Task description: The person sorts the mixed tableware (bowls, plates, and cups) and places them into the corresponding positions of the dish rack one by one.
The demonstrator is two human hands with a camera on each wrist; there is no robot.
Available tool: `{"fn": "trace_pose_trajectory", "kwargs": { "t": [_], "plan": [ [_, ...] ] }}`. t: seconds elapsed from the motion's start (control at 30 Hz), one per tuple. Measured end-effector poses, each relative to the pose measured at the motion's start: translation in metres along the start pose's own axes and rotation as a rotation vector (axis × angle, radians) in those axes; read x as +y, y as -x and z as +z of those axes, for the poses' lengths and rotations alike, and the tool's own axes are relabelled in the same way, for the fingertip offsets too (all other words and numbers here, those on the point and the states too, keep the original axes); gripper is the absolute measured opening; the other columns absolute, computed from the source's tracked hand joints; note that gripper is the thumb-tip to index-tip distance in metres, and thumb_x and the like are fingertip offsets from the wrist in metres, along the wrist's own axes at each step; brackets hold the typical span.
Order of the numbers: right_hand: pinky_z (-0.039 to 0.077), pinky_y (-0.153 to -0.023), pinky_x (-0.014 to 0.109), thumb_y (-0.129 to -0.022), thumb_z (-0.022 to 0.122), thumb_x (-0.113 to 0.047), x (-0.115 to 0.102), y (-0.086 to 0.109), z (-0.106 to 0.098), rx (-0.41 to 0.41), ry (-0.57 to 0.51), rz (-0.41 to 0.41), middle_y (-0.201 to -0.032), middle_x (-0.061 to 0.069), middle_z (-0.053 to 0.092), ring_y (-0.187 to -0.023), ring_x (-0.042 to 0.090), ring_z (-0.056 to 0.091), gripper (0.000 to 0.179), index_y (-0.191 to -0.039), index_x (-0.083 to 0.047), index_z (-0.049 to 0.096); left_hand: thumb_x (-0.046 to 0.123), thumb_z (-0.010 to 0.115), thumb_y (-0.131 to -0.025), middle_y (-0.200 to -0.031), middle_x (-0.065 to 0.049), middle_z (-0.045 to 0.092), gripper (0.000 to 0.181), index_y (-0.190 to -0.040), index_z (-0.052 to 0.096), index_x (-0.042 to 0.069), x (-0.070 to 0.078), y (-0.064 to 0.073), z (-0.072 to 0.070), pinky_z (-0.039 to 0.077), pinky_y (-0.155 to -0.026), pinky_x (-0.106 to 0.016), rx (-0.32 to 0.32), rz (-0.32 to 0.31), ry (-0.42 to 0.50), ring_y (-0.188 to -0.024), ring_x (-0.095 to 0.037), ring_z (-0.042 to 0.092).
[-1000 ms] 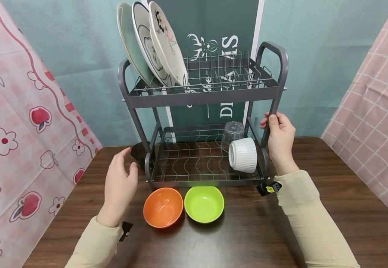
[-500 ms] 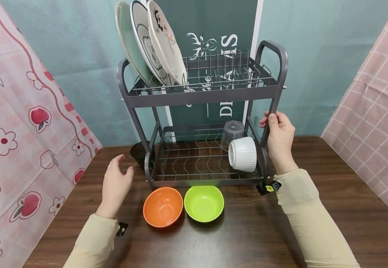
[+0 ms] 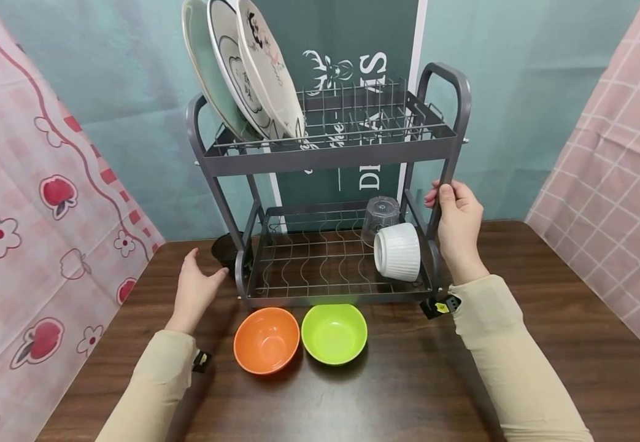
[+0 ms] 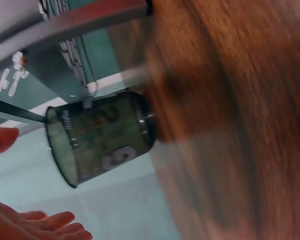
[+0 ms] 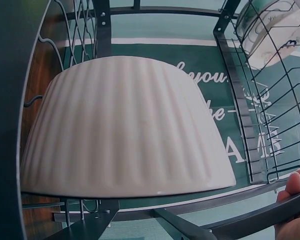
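Observation:
With fingers and thumb apart, my left hand (image 3: 194, 293) is at the near side of a dark see-through cup (image 3: 223, 250). In the left wrist view the cup (image 4: 97, 140) stands on the table, with a gap between it and the fingers (image 4: 55, 222). My right hand (image 3: 460, 230) grips the right front post of the grey two-tier dish rack (image 3: 327, 161). A white ribbed bowl (image 3: 401, 252) is tipped on its side on the rack's lower tier, and it fills much of the right wrist view. Behind it a clear glass (image 3: 380, 216) stands upside down.
Several plates (image 3: 272, 73) lean upright at the left of the upper tier. An orange bowl (image 3: 267, 341) and a green bowl (image 3: 334, 334) sit side by side on the wooden table (image 3: 353, 405) before the rack. Curtains (image 3: 104, 55) hang behind and at both sides.
My left hand first drew back a little from the cup, then turned and came close to it with the fingers spread wider. My right hand keeps its grip on the post. The view has shifted slightly.

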State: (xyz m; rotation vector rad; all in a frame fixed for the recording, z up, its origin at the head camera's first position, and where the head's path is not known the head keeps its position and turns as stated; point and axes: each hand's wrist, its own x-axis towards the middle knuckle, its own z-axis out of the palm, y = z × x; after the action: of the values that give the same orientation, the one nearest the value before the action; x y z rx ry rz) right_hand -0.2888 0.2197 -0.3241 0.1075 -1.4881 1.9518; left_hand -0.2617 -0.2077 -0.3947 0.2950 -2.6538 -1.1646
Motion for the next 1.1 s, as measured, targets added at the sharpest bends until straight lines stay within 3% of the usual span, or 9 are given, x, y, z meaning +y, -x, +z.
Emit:
{"fn": "trace_pose_trajectory", "kwargs": {
  "t": [0.23, 0.57, 0.73, 0.87, 0.97, 1.1],
  "plan": [
    [0.049, -0.069, 0.018, -0.091, 0.054, -0.019, 0.001, -0.001, 0.002, -0.011, -0.011, -0.009, -0.072, 0.001, 0.062, -0.068, 0.01, 0.058, 0.018, -0.092, -0.003, 0.062, 0.035, 0.065, -0.083, -0.154, -0.024, 0.002, 0.108, -0.145, -0.019, 0.005, -0.013, -0.023, 0.008, 0.024, -0.108, -0.055, -0.112, -0.025, 0.02, -0.14, -0.041, 0.014],
    [0.049, -0.069, 0.018, -0.092, 0.053, -0.018, 0.002, 0.0, 0.002, -0.016, 0.005, -0.02, -0.071, 0.0, 0.062, -0.067, 0.01, 0.058, 0.016, -0.091, -0.004, 0.062, 0.036, 0.068, -0.081, -0.153, -0.023, -0.009, 0.115, -0.144, -0.023, 0.007, -0.023, -0.044, 0.016, 0.02, -0.11, -0.056, -0.209, 0.021, 0.053, -0.141, -0.04, 0.006],
    [0.049, -0.068, 0.018, -0.093, 0.052, -0.017, 0.002, 0.0, 0.001, -0.009, 0.012, -0.029, -0.07, -0.001, 0.062, -0.066, 0.01, 0.058, 0.015, -0.09, -0.005, 0.062, 0.036, 0.07, -0.08, -0.153, -0.025, 0.0, 0.113, -0.146, -0.017, 0.006, -0.024, -0.052, 0.02, 0.024, -0.109, -0.055, -0.221, 0.03, 0.082, -0.14, -0.04, 0.014],
    [0.048, -0.068, 0.018, -0.093, 0.052, -0.017, 0.002, 0.0, 0.001, -0.004, 0.01, -0.027, -0.07, -0.001, 0.062, -0.066, 0.01, 0.058, 0.015, -0.09, -0.006, 0.062, 0.038, 0.069, -0.08, -0.152, -0.027, 0.006, 0.11, -0.146, -0.013, 0.004, -0.023, -0.057, 0.023, 0.026, -0.108, -0.053, -0.225, -0.008, 0.071, -0.138, -0.04, 0.021],
    [0.049, -0.068, 0.018, -0.093, 0.053, -0.017, 0.002, 0.0, 0.0, -0.004, 0.011, -0.031, -0.07, -0.001, 0.062, -0.066, 0.01, 0.058, 0.015, -0.09, -0.006, 0.062, 0.037, 0.068, -0.081, -0.152, -0.027, 0.003, 0.11, -0.146, -0.014, 0.005, -0.021, -0.059, 0.025, 0.025, -0.109, -0.053, -0.226, -0.042, 0.065, -0.139, -0.041, 0.017],
    [0.049, -0.068, 0.018, -0.092, 0.053, -0.017, 0.002, 0.0, 0.001, -0.005, 0.014, -0.036, -0.07, 0.0, 0.062, -0.067, 0.013, 0.058, 0.016, -0.09, -0.005, 0.062, 0.035, 0.068, -0.081, -0.151, -0.028, 0.008, 0.107, -0.147, -0.01, 0.004, -0.021, -0.061, 0.028, 0.024, -0.11, -0.053, -0.207, -0.048, 0.07, -0.139, -0.041, 0.019]
  ]
}}
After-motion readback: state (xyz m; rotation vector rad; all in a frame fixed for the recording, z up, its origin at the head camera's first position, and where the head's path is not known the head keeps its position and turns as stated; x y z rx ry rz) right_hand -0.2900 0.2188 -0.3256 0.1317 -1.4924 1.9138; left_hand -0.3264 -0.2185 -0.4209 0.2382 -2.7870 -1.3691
